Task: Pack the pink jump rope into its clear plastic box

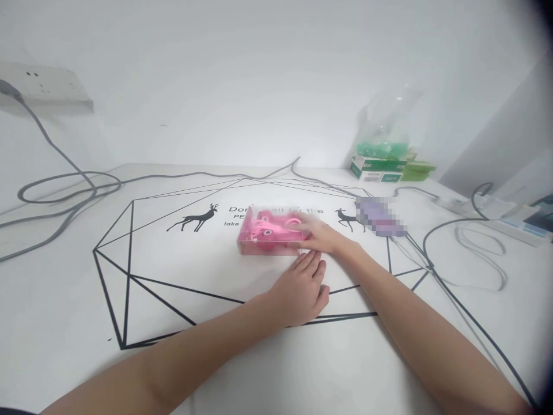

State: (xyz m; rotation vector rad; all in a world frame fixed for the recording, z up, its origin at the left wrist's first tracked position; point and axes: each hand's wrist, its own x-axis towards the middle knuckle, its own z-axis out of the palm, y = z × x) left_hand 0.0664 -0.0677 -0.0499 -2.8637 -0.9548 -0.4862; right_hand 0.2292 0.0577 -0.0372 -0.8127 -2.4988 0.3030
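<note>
A clear plastic box [247, 245] lies on the white table near its middle. Inside is a pink thing [268, 233] with a round cartoon eye and a light pink cord; its exact kind is not clear. My right hand [322, 235] spans the right end of the box, thumb at the front and fingers over the top, slightly blurred. Just in front of the box's right corner, my left hand [300, 291] rests palm down with its fingers stretched out and nothing held. Its fingertips come close to my right hand and the box corner.
The table [207, 334] bears printed black lines, deer and lettering. A grey cable [199, 174] runs along the back from a wall socket [43, 83]. At right lies a blurred-out purple object [380, 217]. Green-and-white boxes [378, 167] under a plastic bag [384, 129] stand behind.
</note>
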